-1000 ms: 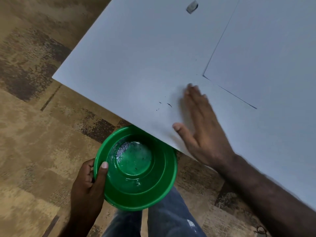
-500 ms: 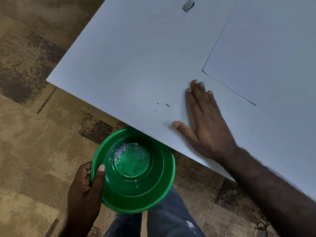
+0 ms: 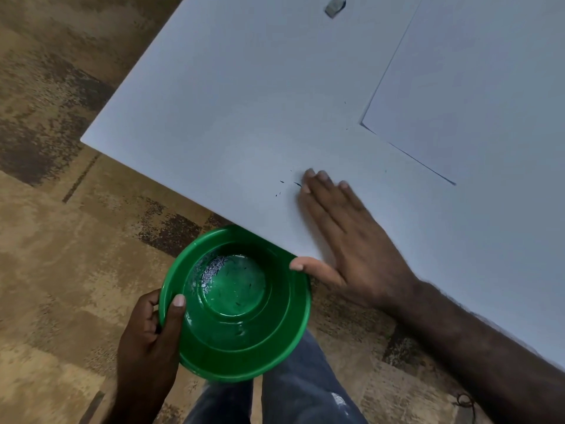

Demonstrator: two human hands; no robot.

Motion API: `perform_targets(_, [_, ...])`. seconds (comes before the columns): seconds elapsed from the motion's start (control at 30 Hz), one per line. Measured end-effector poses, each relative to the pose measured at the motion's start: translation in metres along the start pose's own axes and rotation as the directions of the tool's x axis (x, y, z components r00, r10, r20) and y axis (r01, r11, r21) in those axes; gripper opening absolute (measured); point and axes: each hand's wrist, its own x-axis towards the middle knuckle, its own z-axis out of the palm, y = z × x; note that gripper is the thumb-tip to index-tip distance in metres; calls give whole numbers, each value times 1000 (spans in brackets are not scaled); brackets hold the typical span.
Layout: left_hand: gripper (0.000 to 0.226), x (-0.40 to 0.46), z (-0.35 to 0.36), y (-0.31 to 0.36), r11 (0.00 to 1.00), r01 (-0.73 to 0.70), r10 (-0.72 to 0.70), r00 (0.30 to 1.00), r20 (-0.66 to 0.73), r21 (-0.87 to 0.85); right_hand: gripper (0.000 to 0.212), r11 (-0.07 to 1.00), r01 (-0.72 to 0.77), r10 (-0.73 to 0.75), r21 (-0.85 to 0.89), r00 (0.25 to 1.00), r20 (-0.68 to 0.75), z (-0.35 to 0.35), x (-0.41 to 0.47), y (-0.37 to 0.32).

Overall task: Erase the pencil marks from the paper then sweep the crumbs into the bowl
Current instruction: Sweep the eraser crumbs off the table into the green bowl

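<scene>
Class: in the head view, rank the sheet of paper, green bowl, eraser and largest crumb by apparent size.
1. sheet of paper
2. green bowl, though held nearer the camera
3. eraser
4. largest crumb

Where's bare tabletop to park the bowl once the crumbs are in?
Free: the wide stretch of table between its left corner, the eraser and the paper. Crowded: the near edge, where the right hand lies flat beside loose crumbs and the left hand holds the green bowl below it.
</scene>
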Motion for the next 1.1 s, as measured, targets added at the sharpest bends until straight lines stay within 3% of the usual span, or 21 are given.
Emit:
perform_targets(0.07, [10, -1, 1, -1, 1000, 1, -1, 1000, 4, -8, 99, 990, -141, 143, 24, 986, -86, -3, -6, 11])
perform_targets(0.13, [9, -1, 1, -1, 1000, -9, 9, 1000, 10, -3, 100, 901, -421, 432, 104, 894, -119, -5, -9, 25])
perform_targets(0.2, [10, -2, 2, 0, 1000, -8, 8, 1000, 14, -11, 105, 803, -580, 590, 138, 806, -48, -3, -10, 31])
perform_targets(0.3, [20, -3, 5, 2, 999, 3, -2, 1000, 21, -33, 108, 879, -476, 476, 9, 879, 9, 5, -9, 15])
perform_targets(0.4, [21, -4, 6, 3, 999, 2, -1, 1000, 28, -33, 109, 989, -144, 145, -18, 988, 45, 9, -9, -8])
perform_targets(0.47, [18, -3, 6, 4, 1000, -3, 4, 1000, 26, -30, 108, 1000, 24, -24, 9, 999, 25, 5, -8, -7])
perform_targets(0.53, [14, -3, 4, 4, 1000, -4, 4, 1000, 29, -31, 106, 998, -54, 55, 31, 998, -36, -1, -2, 6])
perform_targets(0.6, [11, -4, 3, 5, 999, -2, 3, 1000, 31, -35, 108, 955, -292, 295, 59, 954, -56, -7, 8, 25])
perform_targets(0.67, [13, -5, 2, 5, 1000, -17, 18, 999, 33, -17, 113, 906, -420, 421, 58, 907, -11, -9, 17, 36])
perform_targets(0.73, [13, -6, 3, 6, 1000, -25, 25, 999, 27, -6, 115, 937, -349, 350, -18, 937, 12, -5, 20, 29])
perform_targets(0.83, [14, -8, 5, 4, 1000, -28, 27, 999, 18, 10, 118, 996, -42, 46, -76, 997, 61, 2, 15, -3])
perform_targets(0.93, [16, -9, 6, 5, 999, -31, 31, 999, 17, 7, 113, 972, 231, -227, -33, 969, 93, 3, 12, -17])
perform_targets(1.0, [19, -10, 6, 5, 999, -34, 34, 999, 21, 0, 108, 979, 206, -206, 5, 979, 8, -2, 19, -7])
perform_targets(1.1, [18, -8, 5, 3, 999, -47, 46, 999, 18, 8, 105, 999, -31, 31, 11, 996, -85, -11, 41, 26])
